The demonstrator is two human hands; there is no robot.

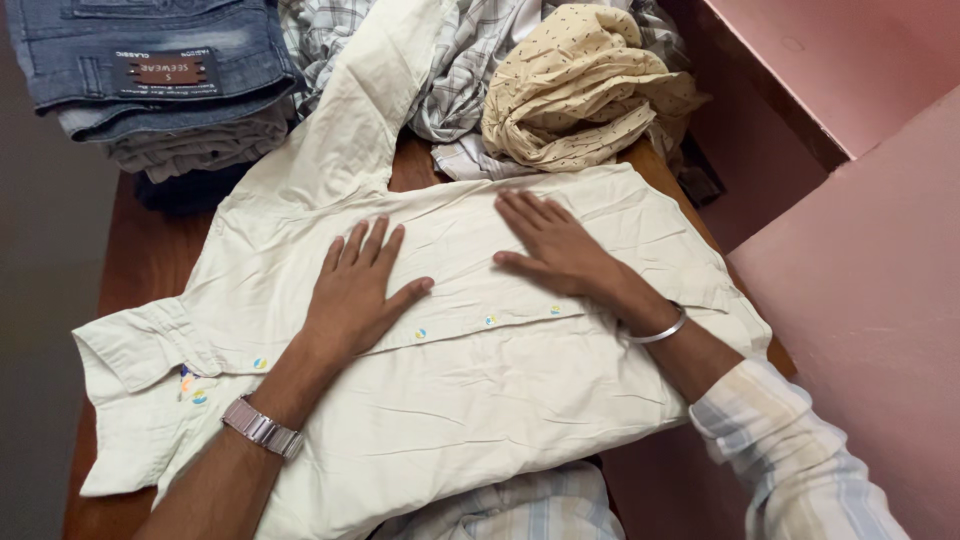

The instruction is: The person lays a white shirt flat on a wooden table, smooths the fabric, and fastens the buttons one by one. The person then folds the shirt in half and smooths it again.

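A pale cream button-up shirt (480, 390) lies spread flat on a brown wooden table (140, 260), its collar at the left and one sleeve stretching up toward the back. My left hand (358, 290) rests flat on the shirt, palm down, fingers apart, a metal watch on the wrist. My right hand (555, 245) presses flat on the shirt a little to the right, fingers spread, with a silver bangle on the wrist. Neither hand grips anything. A row of small buttons runs between and below the two hands.
Folded blue jeans (150, 60) sit stacked at the back left. A heap of checked shirts (460, 70) and a crumpled tan dotted garment (580, 90) lie at the back. A pink wall (860, 250) rises close at the right.
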